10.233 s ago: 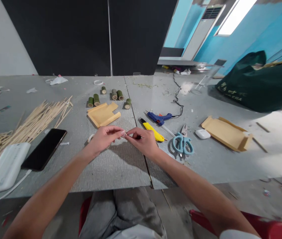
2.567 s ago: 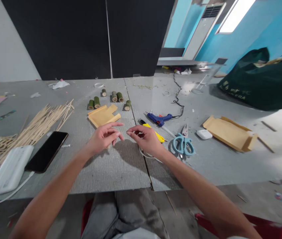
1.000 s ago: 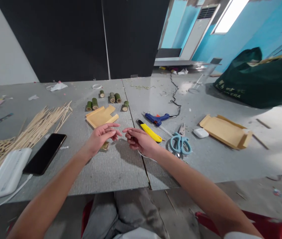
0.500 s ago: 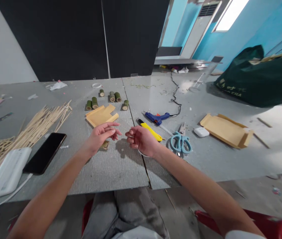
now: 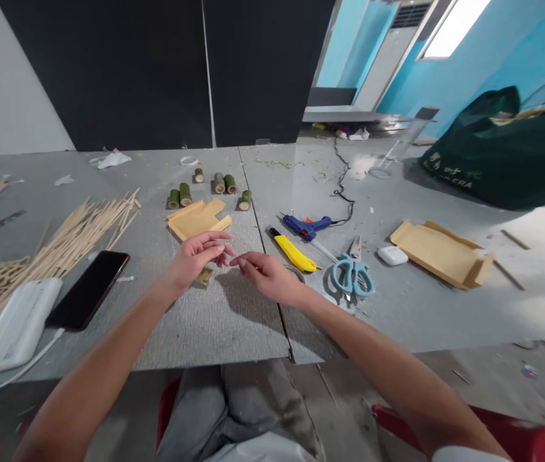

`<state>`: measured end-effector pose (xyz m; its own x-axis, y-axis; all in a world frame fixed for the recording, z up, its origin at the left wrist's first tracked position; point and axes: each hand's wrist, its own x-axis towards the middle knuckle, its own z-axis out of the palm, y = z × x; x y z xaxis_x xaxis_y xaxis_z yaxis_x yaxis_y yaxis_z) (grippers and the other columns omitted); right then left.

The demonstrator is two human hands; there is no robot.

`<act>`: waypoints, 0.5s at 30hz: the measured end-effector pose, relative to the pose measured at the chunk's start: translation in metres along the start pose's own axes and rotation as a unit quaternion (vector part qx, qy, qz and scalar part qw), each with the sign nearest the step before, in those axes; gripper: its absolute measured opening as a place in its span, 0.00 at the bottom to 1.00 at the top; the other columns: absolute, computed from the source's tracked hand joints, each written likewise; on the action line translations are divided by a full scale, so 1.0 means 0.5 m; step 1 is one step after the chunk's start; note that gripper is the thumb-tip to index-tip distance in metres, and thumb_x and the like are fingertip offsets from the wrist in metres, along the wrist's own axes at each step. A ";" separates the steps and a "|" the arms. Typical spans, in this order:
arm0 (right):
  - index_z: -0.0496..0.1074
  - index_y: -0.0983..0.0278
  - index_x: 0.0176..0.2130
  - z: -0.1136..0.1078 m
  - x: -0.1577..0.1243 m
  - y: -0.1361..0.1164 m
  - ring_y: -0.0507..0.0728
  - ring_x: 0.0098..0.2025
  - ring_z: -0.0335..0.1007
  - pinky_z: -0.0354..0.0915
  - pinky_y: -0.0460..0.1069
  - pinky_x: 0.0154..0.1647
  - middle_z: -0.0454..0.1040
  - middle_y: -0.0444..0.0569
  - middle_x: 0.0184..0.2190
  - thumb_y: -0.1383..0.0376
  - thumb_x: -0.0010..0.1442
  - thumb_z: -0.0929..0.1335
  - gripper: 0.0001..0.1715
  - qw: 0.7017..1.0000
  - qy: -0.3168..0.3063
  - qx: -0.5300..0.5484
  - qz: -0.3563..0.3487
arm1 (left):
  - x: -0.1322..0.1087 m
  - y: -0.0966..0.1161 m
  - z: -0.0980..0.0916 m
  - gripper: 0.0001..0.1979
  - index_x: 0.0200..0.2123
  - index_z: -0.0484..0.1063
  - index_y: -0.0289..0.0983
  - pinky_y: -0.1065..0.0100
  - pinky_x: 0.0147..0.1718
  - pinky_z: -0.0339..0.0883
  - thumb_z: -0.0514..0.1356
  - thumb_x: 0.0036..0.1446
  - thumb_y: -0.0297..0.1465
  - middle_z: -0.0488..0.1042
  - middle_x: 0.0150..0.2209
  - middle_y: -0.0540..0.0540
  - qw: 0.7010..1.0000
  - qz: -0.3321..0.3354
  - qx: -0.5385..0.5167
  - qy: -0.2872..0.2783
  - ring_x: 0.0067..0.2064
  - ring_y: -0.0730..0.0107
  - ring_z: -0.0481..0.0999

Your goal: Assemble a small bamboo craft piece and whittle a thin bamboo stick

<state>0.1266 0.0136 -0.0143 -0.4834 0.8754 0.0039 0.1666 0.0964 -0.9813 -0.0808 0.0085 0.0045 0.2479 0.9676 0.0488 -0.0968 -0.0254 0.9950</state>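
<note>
Above the table, my left hand point(image 5: 199, 260) has its fingers apart and slightly bent, with nothing in it. My right hand point(image 5: 267, 277) has its index finger stretched to my left fingertips, where it seems to touch them; its other fingers are curled in, and I see nothing held. A short cut bamboo piece point(image 5: 203, 276) lies just under my left hand, partly covered. Behind that hand is an opened cardboard box piece point(image 5: 198, 219). To the right of my right hand are a yellow utility knife point(image 5: 294, 252) and a grey ring point(image 5: 296, 273), partly hidden.
Several bamboo sections point(image 5: 219, 183) stand farther back. Thin sticks point(image 5: 70, 240), a phone point(image 5: 88, 289) and a power bank point(image 5: 16, 326) lie left. Rightward are a blue glue gun point(image 5: 307, 226) with its cord, scissors point(image 5: 352, 273), an earbud case point(image 5: 392, 256) and a cardboard tray point(image 5: 438, 251).
My right hand has turned from palm-up to back-up and moved slightly left, its index finger now reaching my left fingertips. My left hand stays nearly in place.
</note>
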 end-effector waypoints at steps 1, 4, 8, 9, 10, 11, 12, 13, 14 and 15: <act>0.78 0.63 0.42 0.002 -0.003 0.004 0.51 0.26 0.61 0.57 0.47 0.29 0.70 0.45 0.28 0.59 0.67 0.65 0.14 0.994 -0.004 -0.092 -0.056 | 0.000 0.001 0.000 0.15 0.48 0.77 0.35 0.65 0.37 0.69 0.64 0.59 0.34 0.82 0.37 0.43 1.000 -0.001 0.002 0.005 0.32 0.70 0.76; 0.79 0.61 0.51 0.002 -0.010 0.020 0.55 0.33 0.70 0.61 0.49 0.36 0.78 0.50 0.33 0.63 0.68 0.65 0.17 0.940 -0.024 -0.292 -0.172 | 0.002 0.003 0.003 0.15 0.47 0.77 0.34 0.65 0.36 0.68 0.64 0.59 0.34 0.82 0.36 0.43 1.000 -0.003 0.013 0.011 0.31 0.70 0.76; 0.77 0.60 0.55 -0.001 -0.011 0.035 0.58 0.37 0.74 0.65 0.51 0.39 0.81 0.53 0.36 0.63 0.68 0.66 0.18 0.890 -0.033 -0.399 -0.221 | 0.004 0.005 0.004 0.14 0.46 0.76 0.33 0.65 0.35 0.69 0.63 0.58 0.33 0.82 0.36 0.43 1.000 0.003 0.024 0.014 0.31 0.70 0.75; 0.78 0.60 0.54 -0.002 -0.010 0.037 0.58 0.39 0.74 0.66 0.51 0.40 0.81 0.53 0.37 0.64 0.68 0.67 0.17 0.883 -0.036 -0.407 -0.231 | 0.004 0.006 0.005 0.14 0.47 0.76 0.33 0.65 0.36 0.69 0.63 0.58 0.32 0.82 0.36 0.42 1.000 0.003 0.027 0.014 0.31 0.70 0.75; 0.78 0.61 0.53 -0.002 -0.008 0.039 0.58 0.40 0.75 0.66 0.51 0.41 0.82 0.52 0.38 0.65 0.68 0.67 0.16 0.876 -0.039 -0.415 -0.241 | 0.004 0.007 0.005 0.14 0.47 0.76 0.33 0.65 0.36 0.69 0.63 0.59 0.32 0.82 0.36 0.42 0.999 0.003 0.030 0.012 0.31 0.70 0.75; 0.78 0.61 0.52 -0.003 -0.007 0.040 0.59 0.41 0.75 0.67 0.51 0.42 0.82 0.52 0.39 0.65 0.69 0.66 0.15 0.870 -0.041 -0.422 -0.251 | 0.004 0.008 0.005 0.14 0.47 0.76 0.33 0.65 0.36 0.70 0.63 0.59 0.32 0.82 0.36 0.42 0.999 0.002 0.033 0.011 0.31 0.70 0.76; 0.78 0.62 0.51 -0.005 -0.005 0.040 0.59 0.42 0.76 0.67 0.51 0.42 0.82 0.52 0.40 0.66 0.69 0.66 0.14 0.865 -0.043 -0.427 -0.261 | 0.003 0.009 0.005 0.14 0.47 0.76 0.33 0.66 0.36 0.70 0.62 0.59 0.32 0.82 0.36 0.43 0.999 0.002 0.037 0.009 0.32 0.70 0.76; 0.78 0.62 0.50 -0.006 -0.004 0.040 0.59 0.42 0.76 0.68 0.51 0.43 0.83 0.52 0.40 0.66 0.69 0.66 0.13 0.861 -0.043 -0.430 -0.269 | 0.003 0.010 0.006 0.14 0.47 0.76 0.33 0.66 0.36 0.70 0.62 0.59 0.32 0.82 0.36 0.43 0.999 0.003 0.042 0.008 0.31 0.71 0.75; 0.78 0.63 0.49 -0.008 -0.002 0.039 0.58 0.42 0.76 0.68 0.51 0.43 0.83 0.51 0.40 0.67 0.69 0.66 0.13 0.860 -0.041 -0.430 -0.273 | 0.002 0.011 0.006 0.14 0.47 0.76 0.33 0.66 0.36 0.70 0.62 0.58 0.32 0.82 0.36 0.43 0.999 0.005 0.047 0.008 0.31 0.71 0.75; 0.78 0.63 0.47 -0.010 -0.002 0.037 0.57 0.40 0.76 0.68 0.51 0.41 0.82 0.51 0.39 0.67 0.68 0.66 0.12 0.862 -0.033 -0.427 -0.271 | 0.002 0.012 0.006 0.14 0.47 0.76 0.33 0.66 0.36 0.70 0.62 0.58 0.31 0.82 0.36 0.43 0.999 0.007 0.051 0.008 0.31 0.71 0.75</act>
<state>0.1345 0.0171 -0.0314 -0.7325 0.5658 0.3787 0.4587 0.8212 -0.3395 -0.0781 0.0087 0.0107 0.2312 0.9709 0.0620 -0.0006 -0.0636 0.9980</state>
